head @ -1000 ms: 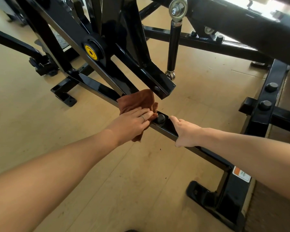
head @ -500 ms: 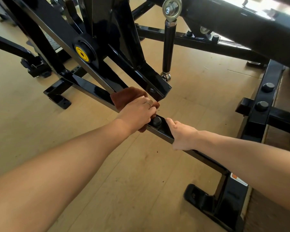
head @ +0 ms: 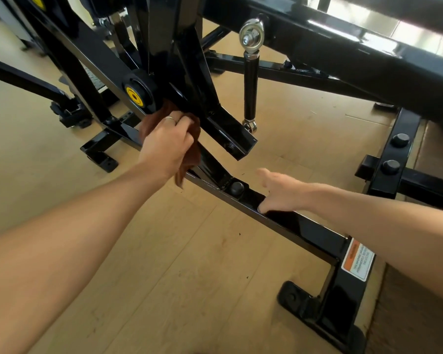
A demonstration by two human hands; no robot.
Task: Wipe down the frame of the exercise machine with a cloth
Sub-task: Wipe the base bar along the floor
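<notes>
The black steel frame (head: 304, 226) of the exercise machine runs diagonally across the wooden floor, with slanted beams rising to a pivot with a yellow cap (head: 134, 96). My left hand (head: 168, 144) grips a brown cloth (head: 189, 157) and holds it against the slanted beam just below the yellow pivot. Part of the cloth hangs down under the hand. My right hand (head: 279, 191) rests on the low floor bar, fingers over its far side, just right of a black bolt cap (head: 236, 187).
A silver rod-end link (head: 251, 37) on a black strut hangs behind the beam. A cross bar with two bolt caps (head: 394, 154) lies at the right. An orange warning label (head: 358, 259) marks the near foot. More black frame legs stand at the left.
My left hand has moved the cloth up and left, from the floor bar beside the bolt cap onto the slanted beam near the yellow pivot. My right hand stays on the floor bar, its thumb now lifted.
</notes>
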